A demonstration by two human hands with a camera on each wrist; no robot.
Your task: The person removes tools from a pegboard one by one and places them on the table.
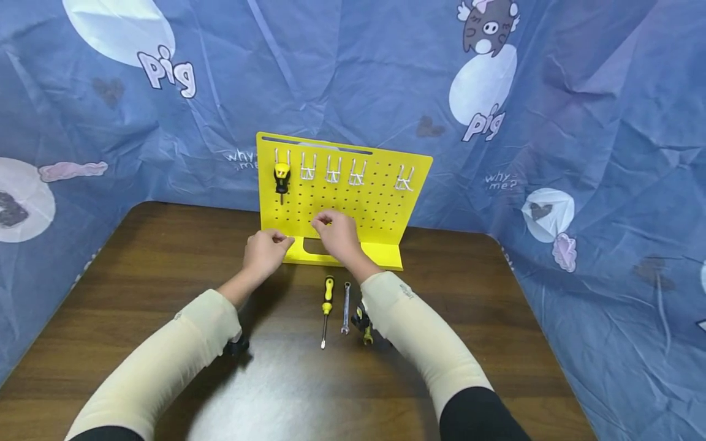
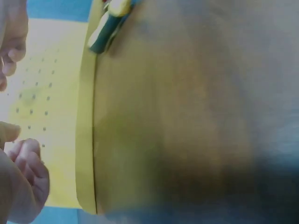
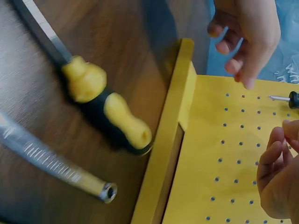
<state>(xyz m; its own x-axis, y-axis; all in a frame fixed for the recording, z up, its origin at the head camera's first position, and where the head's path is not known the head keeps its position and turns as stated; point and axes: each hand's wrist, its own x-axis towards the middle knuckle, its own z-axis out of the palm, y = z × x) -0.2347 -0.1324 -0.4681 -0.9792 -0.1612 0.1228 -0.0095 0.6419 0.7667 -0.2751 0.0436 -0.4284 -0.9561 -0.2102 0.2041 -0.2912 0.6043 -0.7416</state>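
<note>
My left hand hovers before the lower left of the yellow pegboard, its fingers loosely bent around nothing visible. In front of the board's middle is my right hand, thumb and fingers bent close together; nothing shows between them. A stubby yellow-and-black screwdriver hangs tip down from the leftmost hook. In the right wrist view its shaft and part of its handle appear at the right edge. Below the board, a longer yellow-and-black screwdriver and a silver wrench lie on the table.
Several metal hooks with no tools on them line the board's upper part. A tool with a yellowish end lies partly hidden beside my right sleeve. The wooden table is backed by blue patterned cloth.
</note>
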